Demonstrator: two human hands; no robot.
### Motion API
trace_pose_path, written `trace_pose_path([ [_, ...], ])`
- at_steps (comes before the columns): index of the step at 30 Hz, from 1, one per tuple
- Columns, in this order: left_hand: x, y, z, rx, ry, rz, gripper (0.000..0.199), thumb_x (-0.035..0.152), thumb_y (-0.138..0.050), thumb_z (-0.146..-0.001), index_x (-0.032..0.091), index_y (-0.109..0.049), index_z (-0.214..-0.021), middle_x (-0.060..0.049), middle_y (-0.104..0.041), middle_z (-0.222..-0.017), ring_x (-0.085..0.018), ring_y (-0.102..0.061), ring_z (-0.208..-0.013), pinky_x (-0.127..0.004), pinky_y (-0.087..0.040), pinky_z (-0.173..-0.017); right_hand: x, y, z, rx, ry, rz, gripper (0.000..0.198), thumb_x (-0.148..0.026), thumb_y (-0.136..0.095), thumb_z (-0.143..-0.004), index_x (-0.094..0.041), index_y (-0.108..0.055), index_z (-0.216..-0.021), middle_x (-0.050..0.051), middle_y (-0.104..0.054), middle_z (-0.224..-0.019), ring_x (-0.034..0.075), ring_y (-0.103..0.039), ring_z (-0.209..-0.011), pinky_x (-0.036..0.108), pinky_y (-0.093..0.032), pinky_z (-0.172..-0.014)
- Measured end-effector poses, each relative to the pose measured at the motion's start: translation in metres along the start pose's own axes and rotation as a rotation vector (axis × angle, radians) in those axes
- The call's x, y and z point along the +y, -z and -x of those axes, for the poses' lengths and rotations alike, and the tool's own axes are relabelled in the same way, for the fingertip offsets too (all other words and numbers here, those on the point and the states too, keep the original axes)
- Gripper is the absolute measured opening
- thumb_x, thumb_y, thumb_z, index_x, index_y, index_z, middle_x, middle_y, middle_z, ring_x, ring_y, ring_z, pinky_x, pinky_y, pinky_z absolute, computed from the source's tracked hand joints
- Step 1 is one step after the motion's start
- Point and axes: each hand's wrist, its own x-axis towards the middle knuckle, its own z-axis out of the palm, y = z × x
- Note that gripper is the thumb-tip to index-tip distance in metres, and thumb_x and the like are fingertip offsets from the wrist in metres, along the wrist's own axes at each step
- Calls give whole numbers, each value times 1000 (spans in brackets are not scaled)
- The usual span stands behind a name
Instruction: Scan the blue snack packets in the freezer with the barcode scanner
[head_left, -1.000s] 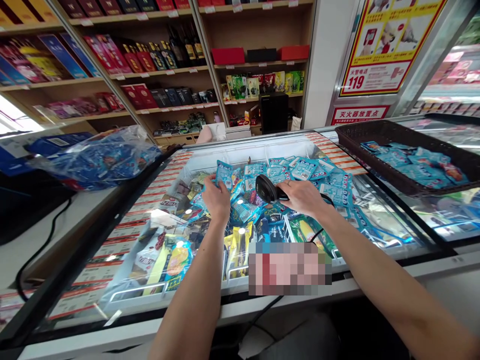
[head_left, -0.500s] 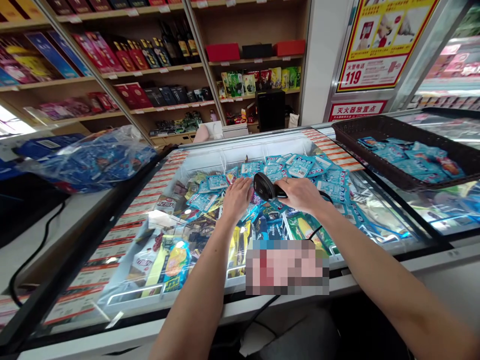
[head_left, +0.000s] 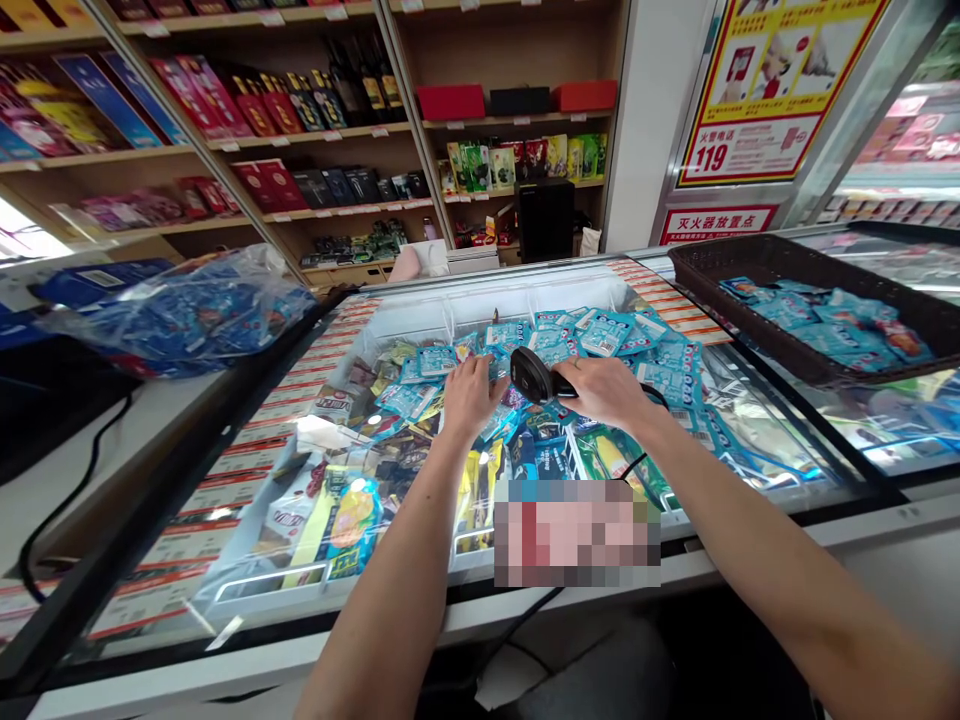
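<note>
My right hand [head_left: 606, 388] is wrapped round the handle of a black barcode scanner [head_left: 531, 377], its head angled left toward my other hand. A black cable runs from it down toward the freezer's front edge. My left hand [head_left: 472, 392] lies palm down over the glass top, fingers stretched out and slightly apart, close to the scanner's head. Around both hands lie many small blue packets [head_left: 606, 332], spread over the glass. Whether my left fingertips touch a packet is hidden by the hand.
Beneath the glass of the chest freezer [head_left: 247, 575] are packaged ice creams. A dark woven basket [head_left: 817, 375] with blue packets stands at the right. At the left lies a clear plastic bag [head_left: 202, 315] of blue packets. Stocked shelves [head_left: 322, 140] stand behind.
The view has shifted very slightly. Both hands, the scanner and the packets stay in nearly the same places.
</note>
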Motion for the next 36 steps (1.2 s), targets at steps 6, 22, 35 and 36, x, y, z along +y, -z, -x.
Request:
trace_pose_path([
  [6, -5, 6, -1, 145, 92, 114, 55, 47, -59, -75, 18, -50, -121, -13, -50, -106, -28, -51, -102, -42, -40, -89, -1, 0, 0, -5, 4, 11, 31, -40, -50, -85, -19, -54, -108, 6, -65, -89, 19, -59, -79, 29, -35, -61],
  [22, -13, 5, -3, 290, 259, 552, 48, 55, -47, -82, 17, -42, -112, 0, -55, -71, -7, -38, -48, -23, -33, -48, -4, 1, 2, -3, 67, 13, 30, -37, -52, -84, -18, -52, -108, 6, -64, -94, 19, -59, -80, 28, -32, -57],
  [35, -15, 1, -4, 278, 204, 635, 52, 48, -46, -85, 18, -37, -126, -10, -62, -101, -15, -59, -83, -27, -46, -66, -4, -1, 1, 49, 99, 11, 31, -38, -53, -84, -17, -53, -107, 5, -64, -90, 18, -59, -76, 29, -28, -54],
  [36, -15, 1, -4, 279, 202, 636, 51, 48, -46, -85, 18, -37, -125, -10, -62, -101, -15, -59, -83, -26, -46, -66, -4, -1, 1, 53, 100, 12, 31, -37, -53, -83, -17, -53, -107, 5, -64, -90, 18, -59, -75, 29, -28, -54],
])
